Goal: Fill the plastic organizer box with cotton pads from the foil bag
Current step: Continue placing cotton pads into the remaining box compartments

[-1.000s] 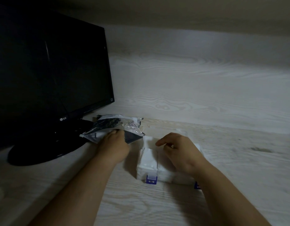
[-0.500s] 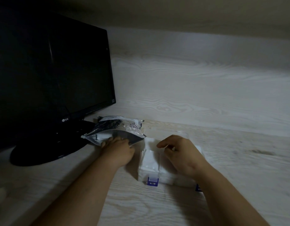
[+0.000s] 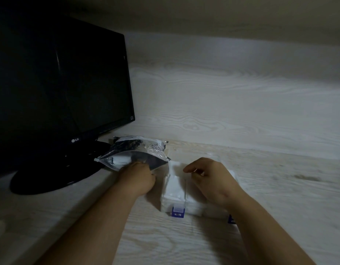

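Foil bag (image 3: 131,153) lies at 10 o'clock from the plastic box (image 3: 199,209). The left hand (image 3: 138,178) has its fingers inside, grip can't tell. Right hand (image 3: 213,180) hovers over the box, loosely curled, empty.

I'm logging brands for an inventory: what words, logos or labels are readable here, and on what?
"LG", on the lower bezel of the black monitor.
Print on the foil bag: too blurred to read.
Small sticker at the monitor's lower right corner: too small to read.
On the organizer box: no text visible.

Left hand (image 3: 139,176) at foil bag (image 3: 134,152) mouth; right hand (image 3: 213,178) loosely curled above organizer box (image 3: 173,190).
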Tool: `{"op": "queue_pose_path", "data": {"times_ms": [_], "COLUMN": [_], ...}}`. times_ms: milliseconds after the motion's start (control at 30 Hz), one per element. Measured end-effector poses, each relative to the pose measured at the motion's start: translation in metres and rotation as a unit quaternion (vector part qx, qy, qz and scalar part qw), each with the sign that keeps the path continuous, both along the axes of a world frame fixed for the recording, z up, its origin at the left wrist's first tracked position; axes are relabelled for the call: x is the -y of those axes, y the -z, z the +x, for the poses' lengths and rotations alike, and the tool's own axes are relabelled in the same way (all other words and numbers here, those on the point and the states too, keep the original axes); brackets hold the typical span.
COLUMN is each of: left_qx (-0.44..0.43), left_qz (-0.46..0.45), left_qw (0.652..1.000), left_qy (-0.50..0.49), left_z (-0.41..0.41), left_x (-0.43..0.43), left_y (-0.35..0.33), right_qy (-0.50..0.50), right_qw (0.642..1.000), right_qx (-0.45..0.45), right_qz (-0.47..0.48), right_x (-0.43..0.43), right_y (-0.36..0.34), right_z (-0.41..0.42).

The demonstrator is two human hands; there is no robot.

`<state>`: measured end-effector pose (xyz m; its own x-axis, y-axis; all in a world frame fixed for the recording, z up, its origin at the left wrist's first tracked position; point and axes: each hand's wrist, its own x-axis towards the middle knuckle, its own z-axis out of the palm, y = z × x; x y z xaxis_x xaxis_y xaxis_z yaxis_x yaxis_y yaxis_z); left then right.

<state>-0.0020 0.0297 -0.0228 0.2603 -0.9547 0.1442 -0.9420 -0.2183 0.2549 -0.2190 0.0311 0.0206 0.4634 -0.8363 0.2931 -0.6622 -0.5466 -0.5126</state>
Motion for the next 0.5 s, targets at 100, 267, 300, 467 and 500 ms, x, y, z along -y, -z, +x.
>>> {"op": "queue_pose_path", "data": {"times_ms": [100,267,300,467,500], "left_qx": [0.013,0.037,0.036,-0.053,-0.081], "left_qz": [-0.029,-0.115,-0.135,-0.232,-0.240], "left_qw": [0.999,0.992,0.989,0.971,0.967], "left_qy": [-0.014,-0.048,-0.045,-0.009,-0.004], "left_z": [-0.003,-0.008,-0.010,-0.016,-0.017], "left_x": [-0.003,-0.011,-0.014,-0.020,-0.020], "left_y": [-0.006,-0.024,-0.026,-0.031,-0.031], "right_qy": [-0.001,-0.001,0.001,0.012,0.014], "right_qw": [1.000,1.000,1.000,0.999,0.999], "right_qx": [0.002,0.008,0.012,0.031,0.035], "right_qz": [-0.004,0.000,0.002,0.016,0.018], "right_x": [0.000,0.001,0.001,-0.001,-0.002], "right_y": [0.000,0.001,0.001,-0.001,-0.001], "right_z": [0.000,0.000,0.000,0.000,0.000]}}
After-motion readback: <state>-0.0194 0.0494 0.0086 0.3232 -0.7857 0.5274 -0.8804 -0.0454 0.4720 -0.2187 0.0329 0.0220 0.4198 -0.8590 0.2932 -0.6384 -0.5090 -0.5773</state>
